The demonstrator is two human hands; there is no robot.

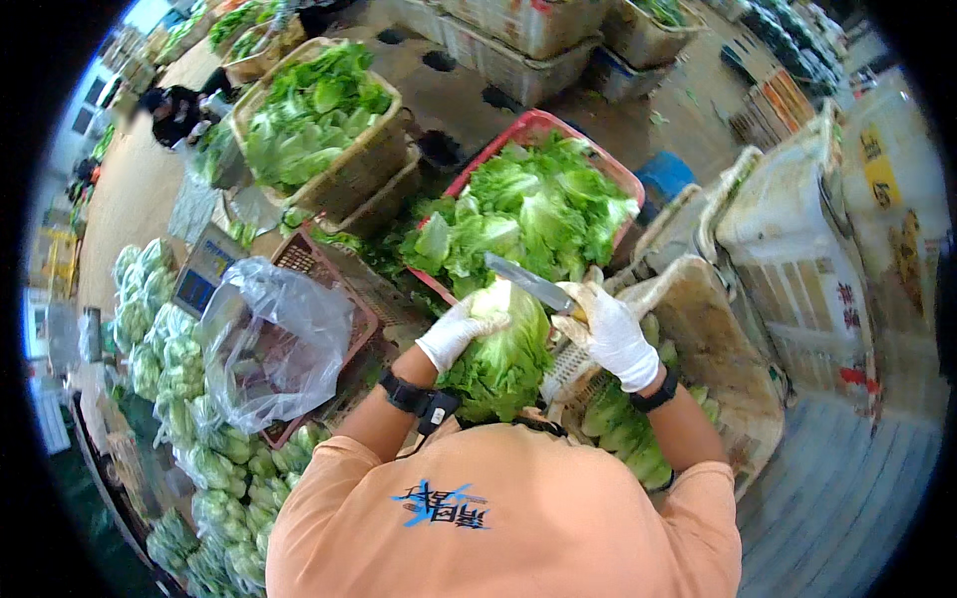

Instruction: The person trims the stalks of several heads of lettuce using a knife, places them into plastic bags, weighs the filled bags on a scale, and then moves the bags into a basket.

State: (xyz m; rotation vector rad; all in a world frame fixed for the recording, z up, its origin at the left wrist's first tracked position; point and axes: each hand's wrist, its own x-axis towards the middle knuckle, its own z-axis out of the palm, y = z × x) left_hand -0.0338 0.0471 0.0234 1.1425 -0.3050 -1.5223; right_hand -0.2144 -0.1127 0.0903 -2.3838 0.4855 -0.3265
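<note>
My left hand [462,333], in a white glove, grips a head of green lettuce [506,351] from its left side, in front of my chest. The pale stem end of the lettuce points away from me. In my gloved right hand [610,334] is a knife [530,283], held by its yellowish handle. Its blade slants up and left over the far end of the lettuce. Just beyond stands a red crate [632,183] heaped with loose leafy lettuce [538,209]. Below my right hand, a pale basket [575,374] and more lettuce heads [628,434] partly show behind my forearm.
At left, a clear plastic bag [269,349] lies over a reddish crate [364,317] beside a scale [207,269]. Bagged lettuce [219,498] is piled at far left. A yellowish crate of greens [384,125] stands beyond. Tall white bins [788,229] line the right. Someone in dark clothing [177,115] crouches at upper left.
</note>
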